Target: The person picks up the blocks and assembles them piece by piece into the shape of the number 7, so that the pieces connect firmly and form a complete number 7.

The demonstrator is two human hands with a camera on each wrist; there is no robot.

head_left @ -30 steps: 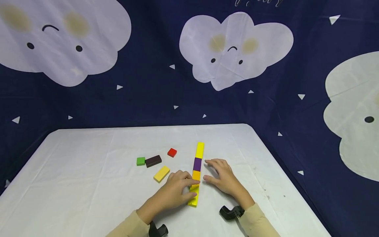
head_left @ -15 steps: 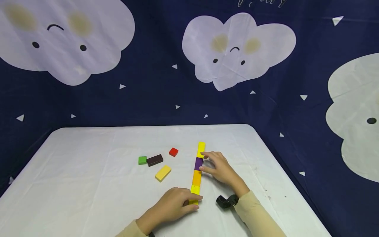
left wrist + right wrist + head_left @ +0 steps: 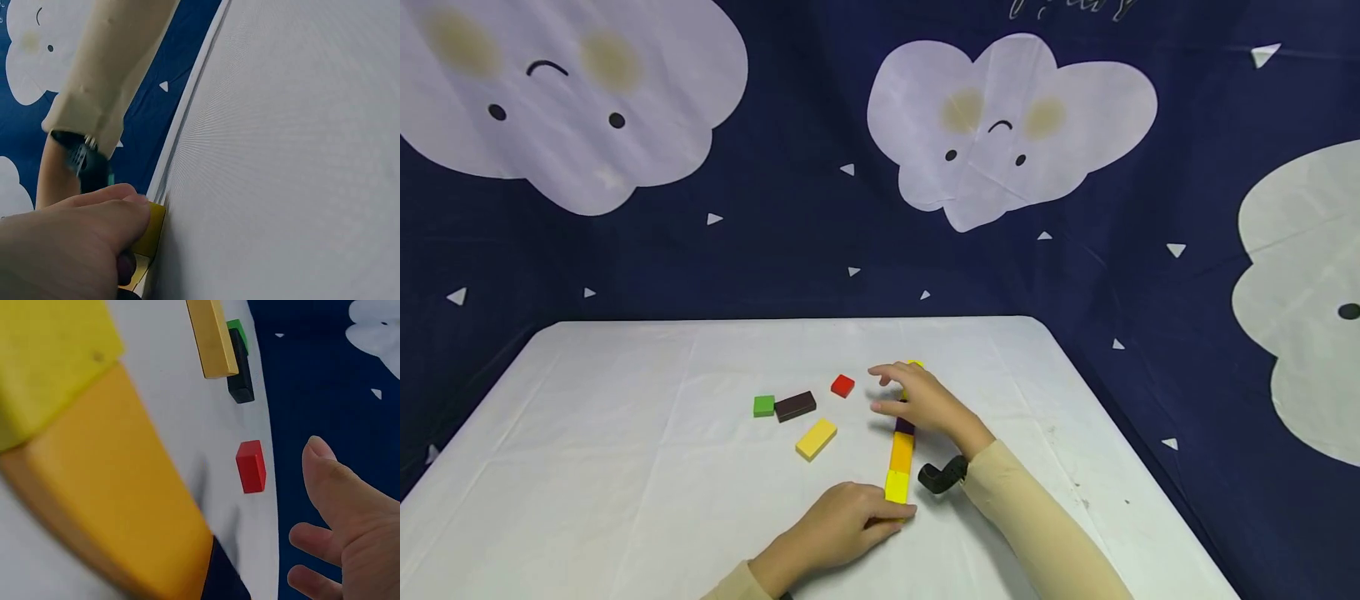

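Observation:
A row of blocks runs away from me on the white table: a bright yellow block nearest, then an orange block, a purple block and another yellow block. At the near end, my left hand holds the nearest yellow block between thumb and index finger, hiding part of it. My right hand reaches across the far part of the row, its fingers spread with nothing between them. A red block lies just left of its fingertips. In the right wrist view the red block stands apart from the thumb.
Left of the row lie a pale yellow block, a dark brown block and a green block, the last two end to end. A navy cloth with clouds hangs behind the table.
My right hand has moved left from beside the row to over its far part, towards the red block. My left hand has slid back along the row to its near end.

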